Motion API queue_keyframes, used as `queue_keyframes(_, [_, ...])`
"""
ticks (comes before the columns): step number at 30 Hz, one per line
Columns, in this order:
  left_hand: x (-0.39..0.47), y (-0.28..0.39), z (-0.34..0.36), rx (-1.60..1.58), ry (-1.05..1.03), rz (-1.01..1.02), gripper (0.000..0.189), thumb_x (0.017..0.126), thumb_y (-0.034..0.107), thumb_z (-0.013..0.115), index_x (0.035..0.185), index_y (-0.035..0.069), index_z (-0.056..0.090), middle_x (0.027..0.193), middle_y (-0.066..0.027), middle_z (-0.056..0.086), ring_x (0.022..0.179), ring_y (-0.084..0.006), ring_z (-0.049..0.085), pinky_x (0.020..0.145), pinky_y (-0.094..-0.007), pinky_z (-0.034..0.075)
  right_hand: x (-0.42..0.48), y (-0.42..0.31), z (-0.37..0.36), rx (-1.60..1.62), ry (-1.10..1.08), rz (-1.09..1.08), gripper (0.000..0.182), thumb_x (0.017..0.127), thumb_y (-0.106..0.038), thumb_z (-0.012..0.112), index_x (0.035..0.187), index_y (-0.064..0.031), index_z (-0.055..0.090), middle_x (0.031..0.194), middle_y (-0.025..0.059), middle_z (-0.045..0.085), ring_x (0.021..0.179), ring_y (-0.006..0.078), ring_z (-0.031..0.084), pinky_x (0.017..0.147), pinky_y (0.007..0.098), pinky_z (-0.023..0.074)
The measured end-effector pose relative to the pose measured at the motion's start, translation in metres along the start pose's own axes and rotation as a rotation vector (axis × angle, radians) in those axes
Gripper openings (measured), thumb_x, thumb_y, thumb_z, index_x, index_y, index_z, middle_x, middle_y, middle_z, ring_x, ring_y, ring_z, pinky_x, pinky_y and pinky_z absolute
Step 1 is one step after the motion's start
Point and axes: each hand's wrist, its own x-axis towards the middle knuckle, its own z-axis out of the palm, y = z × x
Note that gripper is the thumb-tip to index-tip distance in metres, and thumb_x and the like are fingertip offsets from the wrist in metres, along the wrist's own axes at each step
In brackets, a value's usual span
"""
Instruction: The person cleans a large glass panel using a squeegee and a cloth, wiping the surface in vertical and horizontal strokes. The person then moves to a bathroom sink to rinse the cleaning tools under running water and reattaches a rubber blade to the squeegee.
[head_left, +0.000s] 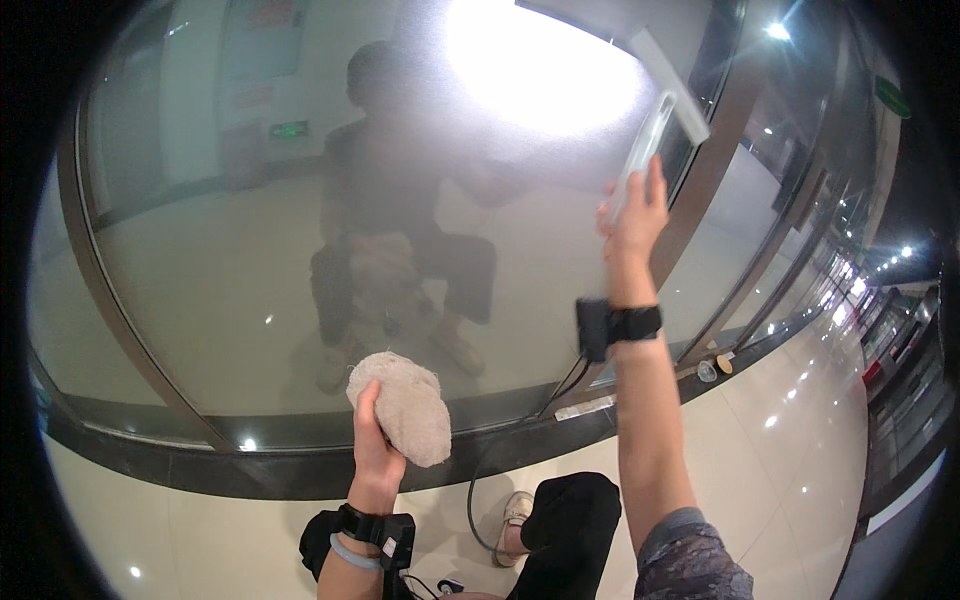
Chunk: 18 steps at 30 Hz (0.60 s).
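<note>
My right hand (637, 206) is raised at the upper right, closed around the pale handle of a window squeegee (671, 86). The squeegee's blade lies at a slant near the right frame of a large glass pane (225, 300). Low in the middle, my left hand (379, 442) grips a folded beige cloth (409, 412) in front of the glass, thumb on top. The glass shows a dim reflection of a person and a bright glare at the top. A black strap with a small box sits on each wrist.
Brown metal frames (705, 180) border the glass. A dark sill (262, 472) runs along its base, with a whitish strip (585, 408) on it. A clear plastic cup (706, 371) and a round tan thing (724, 364) stand farther right. A black cable (471, 495) hangs above the tiled floor.
</note>
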Motion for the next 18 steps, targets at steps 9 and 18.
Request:
queue_keyframes(9, [0.002,0.0,0.006,0.025,-0.024,-0.002,0.051,0.089,0.039,0.045,0.128,0.007,0.041,0.122,-0.01,0.051,0.112,-0.0257,0.05,0.096,-0.0399,0.041,-0.183,0.075,-0.009,0.01,-0.219,0.259,0.068,0.083,0.002,0.05,0.143,-0.0093,0.02,0.117,0.0144,0.05,0.058,0.011,0.052,0.045,0.0244,0.0454])
queue_keyframes(18, [0.001,0.002,0.0,-0.016,0.038,-0.049,0.052,0.087,0.04,0.047,0.128,0.009,0.041,0.122,-0.0096,0.051,0.111,-0.0262,0.051,0.094,-0.0413,0.042,0.033,0.002,-0.001,0.088,0.066,0.031,0.071,0.086,-0.002,0.047,0.144,-0.0115,0.007,0.077,0.0073,0.054,0.053,0.0149,0.054,0.034,0.023,0.0372])
